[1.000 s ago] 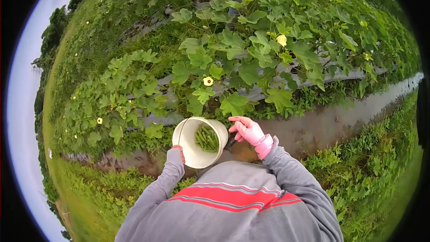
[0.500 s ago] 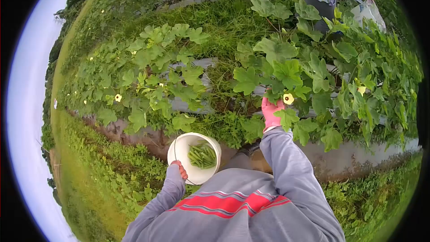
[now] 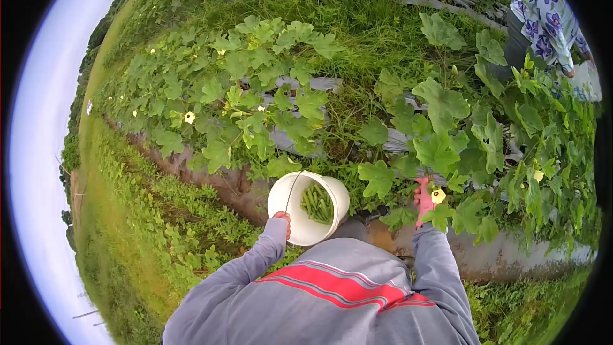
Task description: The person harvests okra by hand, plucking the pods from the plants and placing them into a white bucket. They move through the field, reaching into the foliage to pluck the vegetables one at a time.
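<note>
My left hand (image 3: pixel 282 222) is closed round the wire handle of a white bucket (image 3: pixel 281 201), which hangs tilted in front of me. Green okra pods (image 3: pixel 317 204) lie inside it. In a pink glove, my right hand (image 3: pixel 422 200) reaches into an okra plant (image 3: pixel 440 105) with broad lobed leaves. Its fingers look curled together at the stems; what they grip, if anything, is hidden by foliage. Just right of the glove is a pale yellow flower (image 3: pixel 438 196) with a dark centre.
Another okra plant (image 3: pixel 217 92) grows to the left. Plastic sheeting (image 3: pixel 290 140) shows between the plants. A muddy furrow (image 3: pixel 504 252) runs along the row near my feet. At the upper right stands another person in a flowered shirt (image 3: pixel 549 22), with a white bag (image 3: pixel 584 82).
The view has swung left, so plants and the other person appear farther right. My right hand sits lower among the leaves. The bucket stays in my left hand.
</note>
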`<action>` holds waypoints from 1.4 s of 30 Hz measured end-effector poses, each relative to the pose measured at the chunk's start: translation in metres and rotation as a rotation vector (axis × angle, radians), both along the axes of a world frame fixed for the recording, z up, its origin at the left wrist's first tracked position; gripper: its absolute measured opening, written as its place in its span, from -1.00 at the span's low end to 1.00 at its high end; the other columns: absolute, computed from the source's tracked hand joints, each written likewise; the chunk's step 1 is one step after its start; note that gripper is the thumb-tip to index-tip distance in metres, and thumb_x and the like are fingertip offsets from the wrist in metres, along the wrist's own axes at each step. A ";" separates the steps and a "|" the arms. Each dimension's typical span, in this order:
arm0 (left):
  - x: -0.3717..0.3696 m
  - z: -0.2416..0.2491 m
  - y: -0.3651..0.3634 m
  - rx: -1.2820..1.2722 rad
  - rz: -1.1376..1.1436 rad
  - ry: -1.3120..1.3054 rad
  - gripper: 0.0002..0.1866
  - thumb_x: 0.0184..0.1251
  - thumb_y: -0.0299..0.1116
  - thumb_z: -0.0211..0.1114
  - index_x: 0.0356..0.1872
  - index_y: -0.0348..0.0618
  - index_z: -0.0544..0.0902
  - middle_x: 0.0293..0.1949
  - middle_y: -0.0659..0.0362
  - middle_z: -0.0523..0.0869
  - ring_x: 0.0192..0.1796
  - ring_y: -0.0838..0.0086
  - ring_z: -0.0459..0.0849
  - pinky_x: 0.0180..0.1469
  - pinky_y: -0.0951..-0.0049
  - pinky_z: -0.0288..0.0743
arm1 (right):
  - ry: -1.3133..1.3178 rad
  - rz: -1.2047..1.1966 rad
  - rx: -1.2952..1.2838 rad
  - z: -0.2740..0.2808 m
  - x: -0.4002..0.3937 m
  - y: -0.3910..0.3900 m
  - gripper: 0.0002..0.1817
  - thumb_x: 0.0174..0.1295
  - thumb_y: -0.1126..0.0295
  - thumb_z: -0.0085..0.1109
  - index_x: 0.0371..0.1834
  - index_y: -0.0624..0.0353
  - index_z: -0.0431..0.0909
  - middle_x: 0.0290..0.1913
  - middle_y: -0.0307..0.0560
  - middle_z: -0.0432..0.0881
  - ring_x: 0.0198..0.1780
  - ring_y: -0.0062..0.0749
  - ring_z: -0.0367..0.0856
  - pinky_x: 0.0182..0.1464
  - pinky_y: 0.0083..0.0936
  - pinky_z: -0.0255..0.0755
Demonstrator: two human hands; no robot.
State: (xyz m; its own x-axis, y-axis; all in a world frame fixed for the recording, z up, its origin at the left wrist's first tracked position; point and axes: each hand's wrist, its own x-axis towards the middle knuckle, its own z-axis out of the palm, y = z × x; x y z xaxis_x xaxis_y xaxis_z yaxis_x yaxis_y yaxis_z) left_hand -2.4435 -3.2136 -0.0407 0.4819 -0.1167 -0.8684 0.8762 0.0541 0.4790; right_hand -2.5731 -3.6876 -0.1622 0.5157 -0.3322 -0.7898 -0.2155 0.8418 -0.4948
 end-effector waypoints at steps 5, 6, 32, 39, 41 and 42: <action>0.006 0.010 -0.035 0.119 -0.188 -0.106 -0.92 0.24 -0.47 0.11 -0.42 -0.06 0.42 -0.82 0.34 0.17 -0.85 0.56 0.16 -0.80 0.47 0.05 | 0.436 0.271 -0.541 0.019 -0.005 -0.003 -0.56 0.30 -0.12 -0.07 -0.33 0.02 0.56 -0.66 -0.36 0.39 -0.74 -0.62 0.21 -0.71 -0.66 0.16; 0.004 0.004 -0.034 0.127 -0.242 -0.134 -0.94 0.24 -0.48 0.10 -0.41 -0.07 0.42 -0.81 0.34 0.17 -0.85 0.57 0.14 -0.80 0.48 0.04 | 0.532 0.343 -0.513 0.029 -0.003 -0.004 -0.54 0.30 -0.12 -0.08 -0.40 0.03 0.56 -0.67 -0.36 0.37 -0.73 -0.62 0.21 -0.70 -0.64 0.17; -0.037 0.091 -0.156 0.152 -0.391 -0.198 -0.88 0.40 -0.30 0.03 -0.32 -0.07 0.37 -0.75 0.32 0.19 -0.79 0.56 0.16 -0.70 0.47 0.11 | -0.028 0.341 -0.260 0.033 -0.135 0.010 -0.74 0.36 0.15 -0.05 -0.10 0.09 0.39 -0.42 -0.31 0.49 -0.63 -0.66 0.27 -0.59 -0.69 0.20; -0.110 0.168 -0.205 -0.049 -0.299 -0.301 -0.83 0.43 -0.24 -0.06 -0.30 -0.07 0.38 -0.72 0.32 0.23 -0.77 0.58 0.13 -0.70 0.50 0.05 | -0.792 0.051 -0.790 0.233 -0.116 0.055 -0.83 0.40 0.44 -0.12 -0.04 0.28 0.34 -0.14 -0.05 0.53 -0.17 -0.40 0.60 -0.03 -0.50 0.45; -0.125 0.192 -0.212 -0.189 -0.321 -0.314 -0.78 0.46 -0.19 -0.12 -0.27 -0.08 0.39 -0.71 0.33 0.24 -0.77 0.61 0.14 -0.69 0.53 0.07 | -0.977 -0.072 -0.972 0.277 -0.108 0.066 -0.80 0.39 0.43 -0.11 0.00 0.27 0.35 -0.10 -0.05 0.54 -0.06 -0.36 0.57 0.02 -0.49 0.43; -0.130 0.204 -0.214 -0.217 -0.334 -0.326 -0.78 0.46 -0.19 -0.12 -0.27 -0.08 0.39 -0.71 0.33 0.24 -0.77 0.61 0.14 -0.69 0.53 0.07 | -0.981 0.127 -1.080 0.285 -0.110 0.065 -0.74 0.43 0.38 -0.19 0.09 0.27 0.30 -0.02 -0.03 0.52 0.05 -0.35 0.51 0.15 -0.42 0.35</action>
State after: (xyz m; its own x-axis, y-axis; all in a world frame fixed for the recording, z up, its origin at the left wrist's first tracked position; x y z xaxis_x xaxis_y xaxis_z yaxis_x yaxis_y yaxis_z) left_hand -2.5732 -3.4276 0.1637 0.6291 -0.4715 -0.6180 0.6699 -0.0743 0.7387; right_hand -2.6828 -3.6223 0.1226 0.7583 -0.4345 0.4860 0.5296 -0.0241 -0.8479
